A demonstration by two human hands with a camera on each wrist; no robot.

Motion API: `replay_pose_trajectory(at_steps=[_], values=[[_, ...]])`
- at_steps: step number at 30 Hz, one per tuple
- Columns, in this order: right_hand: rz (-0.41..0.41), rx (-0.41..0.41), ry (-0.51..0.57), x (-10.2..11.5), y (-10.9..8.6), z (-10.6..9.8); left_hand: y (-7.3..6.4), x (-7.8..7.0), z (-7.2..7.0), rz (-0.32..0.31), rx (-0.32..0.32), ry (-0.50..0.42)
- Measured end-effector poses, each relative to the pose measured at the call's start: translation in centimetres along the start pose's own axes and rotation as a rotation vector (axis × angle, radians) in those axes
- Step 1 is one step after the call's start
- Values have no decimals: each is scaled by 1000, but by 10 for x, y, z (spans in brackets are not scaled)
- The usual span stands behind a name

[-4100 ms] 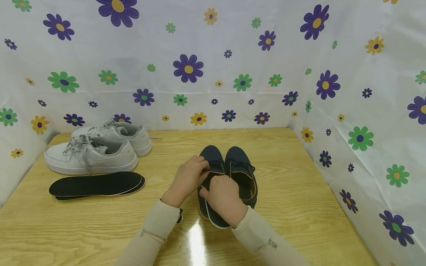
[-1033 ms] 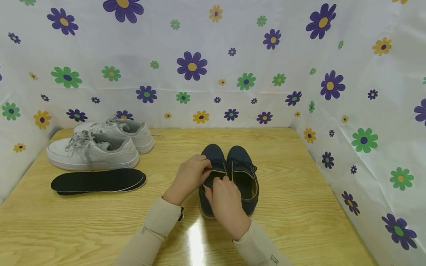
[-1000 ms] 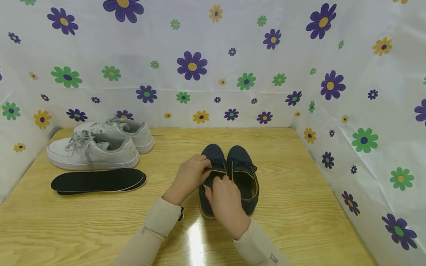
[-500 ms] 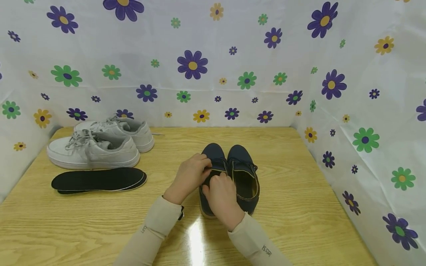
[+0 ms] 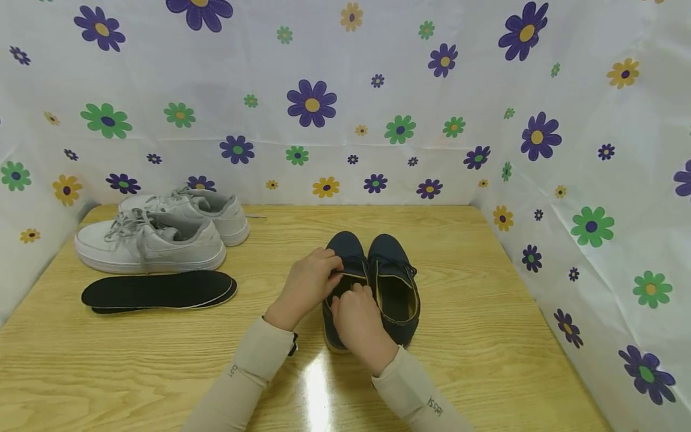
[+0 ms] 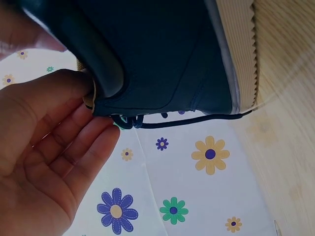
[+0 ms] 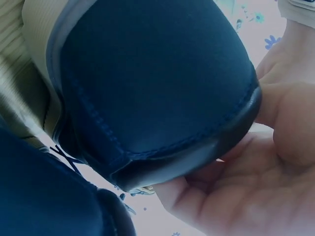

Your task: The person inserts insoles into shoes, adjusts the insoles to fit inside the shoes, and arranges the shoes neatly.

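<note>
"What stood at the far left?"

"A pair of white shoes (image 5: pixel 167 251), side by side on the bench (image 5: pixel 486 300), with two black insoles (image 5: pixel 156 290) overlapping just in front. Those looked thin and bendy to me, light enough to lift by one edge."

"And next along?"

"The left hand (image 5: pixel 306 282), its thumb and fingers pinched on the upper edge of the left navy shoe (image 5: pixel 346 249), close by the laces (image 6: pixel 192 121). That shoe sat sole down on the bench, toe pointing away from the person."

"How would it have handled, do you think?"

"Light, I guessed, with a soft upper and a stiffer sole. The smooth outside might have slid a bit under the palm, so the rim near the laces seemed a good hold, and the heel another. It didn't strike me as fragile."

"Was the right hand (image 5: pixel 360 321) on the heel, then?"

"Over the back of the opening, rather, with its fingers bent down inside. The tips were hidden, so I couldn't tell whether they were clamped on anything."

"And furthest right?"

"The other navy shoe (image 5: pixel 390 258), just beside its mate, with neither hand in it. Beyond that hung a flowered cloth (image 5: pixel 572 141)."
</note>
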State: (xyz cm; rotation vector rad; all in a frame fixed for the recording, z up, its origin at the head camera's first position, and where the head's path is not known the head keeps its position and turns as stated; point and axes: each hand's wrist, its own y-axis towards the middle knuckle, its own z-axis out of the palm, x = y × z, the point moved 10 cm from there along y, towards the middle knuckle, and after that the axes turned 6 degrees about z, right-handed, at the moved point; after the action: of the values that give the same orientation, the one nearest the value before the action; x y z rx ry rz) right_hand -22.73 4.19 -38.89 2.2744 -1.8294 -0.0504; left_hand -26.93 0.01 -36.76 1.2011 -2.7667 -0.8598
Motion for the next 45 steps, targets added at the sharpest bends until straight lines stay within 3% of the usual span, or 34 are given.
replay_pose_trajectory(at_steps=[8, 10, 14, 17, 21, 25, 29, 35, 42, 45], values=[[-111, -48, -255, 12, -6, 6, 2, -1, 0, 9, -8, -23], [-126, -77, -234, 13, -9, 4, 2, -1, 1, 17, -11, -27], [-143, -113, -59, 9, -17, -8, 1, 0, 5, 27, -1, -18], [-185, -84, 59, 7, -24, -13, 1, -1, 8, 43, 18, 28], [-263, -6, 67, 11, -31, -6, 3, -1, 12, 69, 43, 114], [-298, -38, 48, 15, -34, -2, 7, -1, 13, 92, 45, 119], [-303, -65, 64, 16, -33, -3, 11, 1, 10, 90, 12, 80], [-282, -14, 41, 17, -31, 0, 18, 13, 3, 23, -64, 53], [-270, 10, 40, 13, -30, 1, 20, 11, 4, -8, -36, 65], [-269, 14, 127, 4, -30, -3, 20, 6, 4, 16, -35, 88]])
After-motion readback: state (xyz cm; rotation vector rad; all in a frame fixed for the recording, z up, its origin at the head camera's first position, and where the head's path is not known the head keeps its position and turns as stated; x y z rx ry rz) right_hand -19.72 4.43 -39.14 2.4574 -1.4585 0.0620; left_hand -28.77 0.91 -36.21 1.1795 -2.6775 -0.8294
